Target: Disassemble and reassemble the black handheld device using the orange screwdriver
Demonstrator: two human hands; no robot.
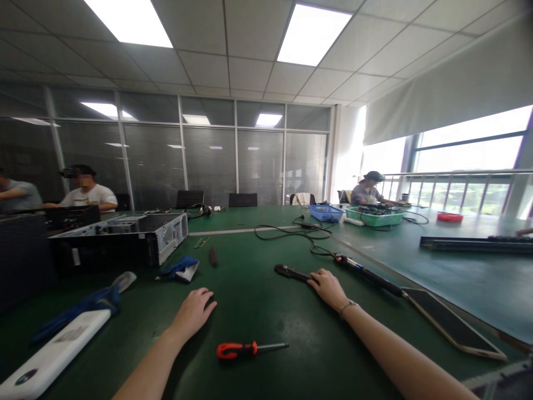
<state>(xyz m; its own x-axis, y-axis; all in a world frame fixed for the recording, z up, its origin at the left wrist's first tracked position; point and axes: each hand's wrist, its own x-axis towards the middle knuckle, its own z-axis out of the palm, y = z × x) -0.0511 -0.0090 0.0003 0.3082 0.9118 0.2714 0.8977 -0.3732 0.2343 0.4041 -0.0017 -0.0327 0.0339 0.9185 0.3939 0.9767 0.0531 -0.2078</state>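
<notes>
Screwdriver (237,350) with an orange-and-black handle lies at six o'clock on the green table (245,300), its shaft toward three. Your left hand (194,314) rests on the tabletop at about seven, empty, thumb and fingers apart. At one o'clock your right hand (328,286) touches the near end of a dark tool (293,272); you cannot tell whether its fingers close around it. A blue glove (181,268) sits at ten, near the open computer case (137,236).
</notes>
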